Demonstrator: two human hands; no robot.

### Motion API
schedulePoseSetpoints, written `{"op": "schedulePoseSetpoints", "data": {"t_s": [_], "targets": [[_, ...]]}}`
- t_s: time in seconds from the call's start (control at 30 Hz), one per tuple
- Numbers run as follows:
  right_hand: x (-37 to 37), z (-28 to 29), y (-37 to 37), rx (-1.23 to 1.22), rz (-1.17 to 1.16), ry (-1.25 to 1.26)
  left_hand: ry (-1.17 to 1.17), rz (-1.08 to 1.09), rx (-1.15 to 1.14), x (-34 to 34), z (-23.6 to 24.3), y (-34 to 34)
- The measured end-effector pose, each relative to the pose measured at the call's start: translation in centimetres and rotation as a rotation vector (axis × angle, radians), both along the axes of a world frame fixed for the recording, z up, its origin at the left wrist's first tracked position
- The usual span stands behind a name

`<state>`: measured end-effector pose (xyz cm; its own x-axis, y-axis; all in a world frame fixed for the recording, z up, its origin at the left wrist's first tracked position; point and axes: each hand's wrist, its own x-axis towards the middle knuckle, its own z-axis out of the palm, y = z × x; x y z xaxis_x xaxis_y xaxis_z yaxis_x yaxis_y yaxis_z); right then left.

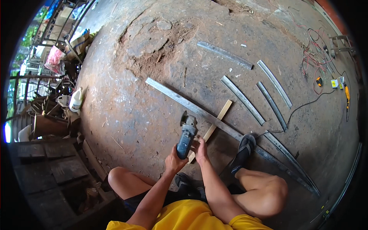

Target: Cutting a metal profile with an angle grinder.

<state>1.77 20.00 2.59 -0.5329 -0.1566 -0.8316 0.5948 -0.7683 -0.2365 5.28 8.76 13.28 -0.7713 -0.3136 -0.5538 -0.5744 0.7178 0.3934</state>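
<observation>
An angle grinder [186, 138], grey with a dark blue body, is held over the floor in front of me, its disc and guard end pointing away. My left hand [175, 161] is closed round the rear of its body. Close against the grinder's right side is my right hand [200, 150], fingers apart and bent toward the tool; whether they touch it is hard to tell. Beyond the grinder a long metal channel [180, 99] lies slantwise, crossing over a wooden strip [222, 111]. My sandalled right foot [247, 143] rests on the channel.
Several shorter metal channels [243, 100] lie at the right. A black cord [306, 106] runs across the floor toward tangled red wires [315, 57]. A yellow-handled tool [347, 96] lies far right. To the left are a white jug [76, 100], cluttered shelving and a dark wooden piece [46, 165].
</observation>
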Motion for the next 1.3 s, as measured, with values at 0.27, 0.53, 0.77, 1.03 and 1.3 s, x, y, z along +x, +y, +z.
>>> {"op": "schedulePoseSetpoints", "data": {"t_s": [0.27, 0.53, 0.77, 1.03, 1.3], "targets": [[-1.0, 2.1, -1.3, 0.460, 0.016, 0.357, -0.051, -0.274, -0.077, -1.5, -0.3, 0.2], [-2.5, 3.3, -2.1, 0.648, -0.022, 0.073, -0.036, -0.312, -0.099, -2.5, -0.2, 0.9], [-2.6, 0.7, -0.7, 0.609, 0.163, 0.276, -0.033, -0.315, -0.094, -2.7, 0.2, 0.8], [-3.3, -4.1, 1.2, 0.599, 0.172, 0.331, -0.016, -0.414, -0.077, -3.0, 0.3, 1.0], [-2.3, -1.5, 1.1, 0.470, 0.130, 0.481, -0.031, -0.399, -0.096, -3.0, 0.4, 1.0]]}}
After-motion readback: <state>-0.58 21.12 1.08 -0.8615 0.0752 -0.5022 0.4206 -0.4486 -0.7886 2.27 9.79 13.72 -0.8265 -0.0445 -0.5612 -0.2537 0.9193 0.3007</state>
